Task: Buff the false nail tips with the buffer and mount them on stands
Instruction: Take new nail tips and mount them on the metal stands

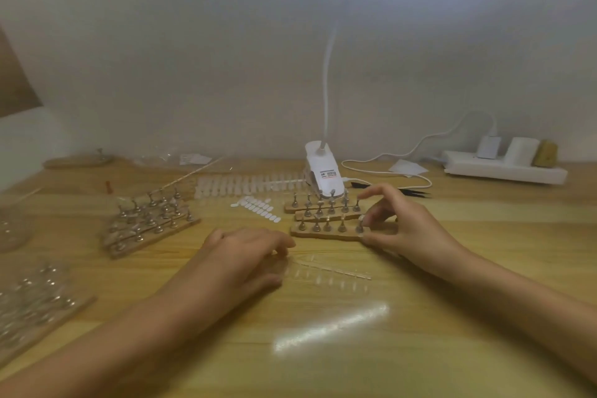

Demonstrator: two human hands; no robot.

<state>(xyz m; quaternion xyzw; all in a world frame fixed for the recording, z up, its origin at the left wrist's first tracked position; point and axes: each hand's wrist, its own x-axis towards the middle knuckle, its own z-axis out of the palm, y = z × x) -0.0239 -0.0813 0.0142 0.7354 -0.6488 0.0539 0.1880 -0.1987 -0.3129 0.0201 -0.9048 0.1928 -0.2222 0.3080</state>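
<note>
We are judging the main risk to be at the end stand (pixel 359 227), where our right hand (pixel 399 229) is working. The stand is small, so a sideways push could be tipping it, knocking the neighbouring stand (pixel 341 225), or sliding the nearest wooden base (pixel 323 233) across the desk (pixel 323 349). If a nail tip is sitting under the fingertips (too small for us to tell), it could be seating crooked or springing off onto the pale wood. Our left hand (pixel 248 255) is not steadying the base, which is making a slip likelier. Its weight could also be cracking the strip of clear nail tips (pixel 326 273) lying just beside its fingertips, between the desk's near edge and the base.

Our right hand is arching over the base's right end, thumb low against the end of the wood. Its middle finger is curling down onto the stand's top in a pinch, and its index finger is lifting clear. Our left hand is lying palm down, fingers relaxed and gripping nothing. We are not making out a buffer anywhere.
</note>
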